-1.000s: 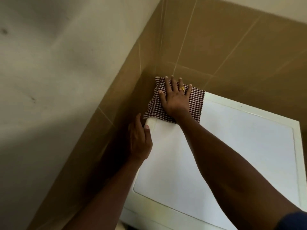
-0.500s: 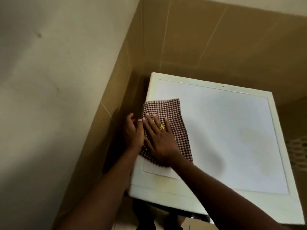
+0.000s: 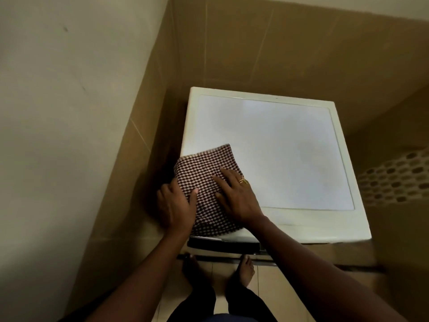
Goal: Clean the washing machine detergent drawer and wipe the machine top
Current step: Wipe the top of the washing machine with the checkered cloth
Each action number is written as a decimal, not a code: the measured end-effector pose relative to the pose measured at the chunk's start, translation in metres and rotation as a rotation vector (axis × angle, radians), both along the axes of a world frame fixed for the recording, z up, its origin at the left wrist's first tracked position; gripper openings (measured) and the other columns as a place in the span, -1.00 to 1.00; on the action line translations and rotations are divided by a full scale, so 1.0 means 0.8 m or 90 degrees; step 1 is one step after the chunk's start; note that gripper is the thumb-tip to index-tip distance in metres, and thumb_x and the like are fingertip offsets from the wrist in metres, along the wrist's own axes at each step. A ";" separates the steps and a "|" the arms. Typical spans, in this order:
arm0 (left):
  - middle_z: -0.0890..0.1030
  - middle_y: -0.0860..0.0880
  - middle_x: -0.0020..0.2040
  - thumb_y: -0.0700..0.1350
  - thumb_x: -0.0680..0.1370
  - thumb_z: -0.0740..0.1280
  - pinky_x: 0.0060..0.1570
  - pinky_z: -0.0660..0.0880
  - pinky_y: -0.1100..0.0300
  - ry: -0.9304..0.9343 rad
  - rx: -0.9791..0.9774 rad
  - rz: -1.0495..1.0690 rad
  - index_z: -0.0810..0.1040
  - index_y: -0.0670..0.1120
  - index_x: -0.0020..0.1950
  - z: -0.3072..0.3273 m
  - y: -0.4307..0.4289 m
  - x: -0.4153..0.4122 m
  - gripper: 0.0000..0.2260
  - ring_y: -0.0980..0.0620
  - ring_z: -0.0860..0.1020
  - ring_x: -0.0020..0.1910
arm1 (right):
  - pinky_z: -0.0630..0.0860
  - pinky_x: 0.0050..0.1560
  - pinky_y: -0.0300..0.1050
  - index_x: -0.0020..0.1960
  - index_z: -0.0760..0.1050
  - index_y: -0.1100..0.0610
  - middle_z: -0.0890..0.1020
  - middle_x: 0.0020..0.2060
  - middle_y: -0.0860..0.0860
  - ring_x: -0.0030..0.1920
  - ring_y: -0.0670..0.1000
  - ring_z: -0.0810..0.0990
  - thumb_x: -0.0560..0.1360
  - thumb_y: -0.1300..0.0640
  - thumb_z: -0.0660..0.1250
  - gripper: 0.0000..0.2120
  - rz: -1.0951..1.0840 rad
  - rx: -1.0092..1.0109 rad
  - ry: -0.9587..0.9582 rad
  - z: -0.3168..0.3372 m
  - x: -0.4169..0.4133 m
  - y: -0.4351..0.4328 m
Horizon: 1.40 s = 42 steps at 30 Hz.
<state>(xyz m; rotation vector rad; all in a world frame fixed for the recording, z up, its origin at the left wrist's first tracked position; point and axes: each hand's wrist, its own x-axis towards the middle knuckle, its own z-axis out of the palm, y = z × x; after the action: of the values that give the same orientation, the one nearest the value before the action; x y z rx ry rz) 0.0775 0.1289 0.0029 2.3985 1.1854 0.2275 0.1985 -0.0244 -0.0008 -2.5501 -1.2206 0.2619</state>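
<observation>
The white washing machine top (image 3: pixel 278 147) fills the middle of the head view. A dark red and white checked cloth (image 3: pixel 206 168) lies on its front left corner, hanging over the left edge. My right hand (image 3: pixel 236 196), with a gold ring, lies flat on the cloth with fingers spread. My left hand (image 3: pixel 175 203) sits at the cloth's left side, thumb on top of the fabric, fingers down over the machine's edge. Below the front edge, the dark drawer opening (image 3: pixel 220 244) shows partly; the drawer itself is hidden.
Tan tiled walls (image 3: pixel 278 47) close in behind and at the left of the machine, leaving a narrow dark gap on the left. A perforated basket (image 3: pixel 394 180) stands at the right. My bare feet (image 3: pixel 243 273) are on the tiled floor in front.
My right hand has dragged the cloth from the back left corner along the left edge to the front left corner. My left hand moved back with it along the edge.
</observation>
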 end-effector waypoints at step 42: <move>0.61 -0.08 0.22 -0.19 0.60 0.40 0.01 0.67 -0.03 -0.268 -0.448 -0.091 0.47 -0.08 0.41 0.141 -0.012 0.159 -0.62 -0.06 0.61 0.13 | 0.56 -0.21 -0.07 -0.17 0.60 0.19 0.68 -0.25 0.03 -0.24 -0.01 0.62 0.55 0.02 0.39 -0.75 -0.538 0.398 0.359 0.161 0.123 -0.129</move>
<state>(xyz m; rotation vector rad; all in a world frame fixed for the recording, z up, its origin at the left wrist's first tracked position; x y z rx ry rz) 0.2046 0.1195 0.1155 1.6973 0.7303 0.2104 0.2966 -0.1279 0.1282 -1.9900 0.0363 0.3008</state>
